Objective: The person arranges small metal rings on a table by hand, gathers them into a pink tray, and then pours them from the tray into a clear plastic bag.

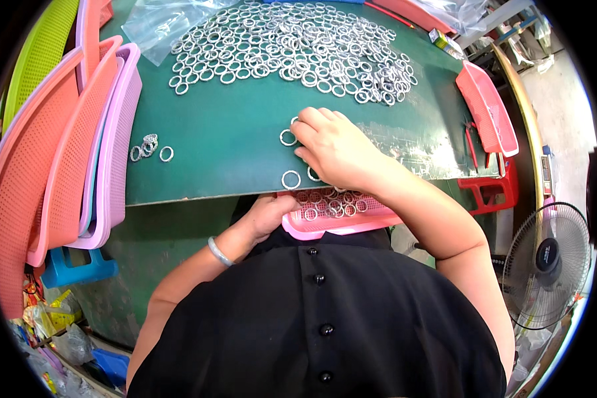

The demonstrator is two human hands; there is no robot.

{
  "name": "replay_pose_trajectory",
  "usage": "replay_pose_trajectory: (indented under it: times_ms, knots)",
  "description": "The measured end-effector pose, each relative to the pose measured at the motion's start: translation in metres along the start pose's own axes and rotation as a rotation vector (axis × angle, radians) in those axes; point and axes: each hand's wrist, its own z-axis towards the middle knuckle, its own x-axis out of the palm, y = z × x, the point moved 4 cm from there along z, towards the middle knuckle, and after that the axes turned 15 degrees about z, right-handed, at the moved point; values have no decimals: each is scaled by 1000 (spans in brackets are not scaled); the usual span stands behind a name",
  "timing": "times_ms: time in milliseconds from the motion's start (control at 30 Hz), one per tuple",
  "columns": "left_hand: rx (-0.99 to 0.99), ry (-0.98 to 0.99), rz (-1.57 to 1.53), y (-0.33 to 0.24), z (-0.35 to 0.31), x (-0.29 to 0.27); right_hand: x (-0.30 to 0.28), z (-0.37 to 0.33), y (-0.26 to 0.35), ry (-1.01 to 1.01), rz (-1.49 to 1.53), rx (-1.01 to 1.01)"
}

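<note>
Left hand (270,215) closed on the left end of a pink perforated basket (304,233); right hand (330,144) half-curled over silvery rings (283,180) on the tabletop (225,132), its hold hidden.

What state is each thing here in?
Left grip: holding the left end of the pink basket
Right grip: fingers curled beside loose rings; whether it holds one is hidden
Pink basket: upright, partly filled with rings
Ring pile: loose, spread out, overlapping
Plastic bag: lying on the table, crumpled
Red-handled tool: lying down
Fan: upright; can't tell whether it spins
</note>
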Motion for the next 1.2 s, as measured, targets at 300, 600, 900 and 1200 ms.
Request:
replay_pose_trajectory:
  times_ms: [300,600,900,1200]
  knots:
    - [56,35,-1,-2,-4,3,2,-13,9,74,202,-143]
    - [17,13,-53,-4,-13,5,-31,-73,24,48,402,-151]
    - [-12,-17,-9,-14,-15,18,-10,-84,-5,4,234,-34]
    - [30,-36,0,0,-2,12,-51,-80,-54,-322,122,66]
